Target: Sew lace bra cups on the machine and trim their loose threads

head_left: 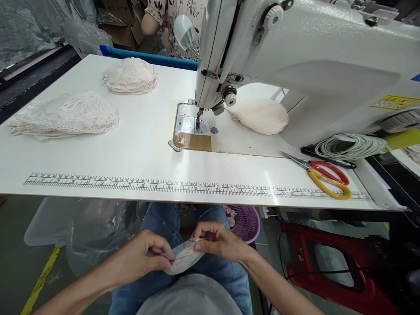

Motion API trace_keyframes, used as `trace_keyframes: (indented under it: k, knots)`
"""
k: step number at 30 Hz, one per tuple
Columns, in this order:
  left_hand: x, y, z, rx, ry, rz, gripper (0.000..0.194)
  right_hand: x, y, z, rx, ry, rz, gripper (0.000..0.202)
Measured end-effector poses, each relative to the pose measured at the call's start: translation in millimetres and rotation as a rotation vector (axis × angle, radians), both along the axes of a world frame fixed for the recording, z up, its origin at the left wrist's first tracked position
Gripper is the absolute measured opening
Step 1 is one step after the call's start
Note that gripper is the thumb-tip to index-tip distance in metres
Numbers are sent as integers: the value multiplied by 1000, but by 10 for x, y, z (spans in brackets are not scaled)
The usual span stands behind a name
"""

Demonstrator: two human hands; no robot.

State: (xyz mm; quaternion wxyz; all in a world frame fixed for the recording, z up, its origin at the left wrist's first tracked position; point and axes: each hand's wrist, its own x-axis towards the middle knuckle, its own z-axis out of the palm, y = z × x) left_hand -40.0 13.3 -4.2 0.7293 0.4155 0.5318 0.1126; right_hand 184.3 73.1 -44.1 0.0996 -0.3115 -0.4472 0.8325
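Note:
Below the table's front edge, over my lap, both hands hold one small pale lace-trimmed fabric piece (184, 258). My left hand (144, 256) pinches its left side. My right hand (219, 240) pinches its upper right edge. On the white table (141, 148) above stands a white sewing machine (295, 57) with its needle and presser foot (198, 122) down by the metal plate.
Two stacks of lace pieces lie at the left (65, 116) and at the back (131, 76). A pale padded cup (260, 116) sits under the machine arm. Scissors (323, 175) and coiled cord (351, 146) lie at the right. A purple basket (246, 221) and a red stool (334, 267) stand below. Another person (170, 17) sits behind.

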Motion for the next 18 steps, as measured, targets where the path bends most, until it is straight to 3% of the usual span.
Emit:
trace_keyframes:
  k: [7, 11, 18]
  knots:
    - [109, 41, -22, 66, -7, 37, 14, -79, -1, 75, 78, -32, 39, 36]
    - [164, 40, -71, 107, 68, 45, 20, -80, 3, 146, 221, -63, 61, 34]
    - [61, -9, -81, 125, 106, 4, 20, -41, -31, 171, 458, -96, 126, 30]
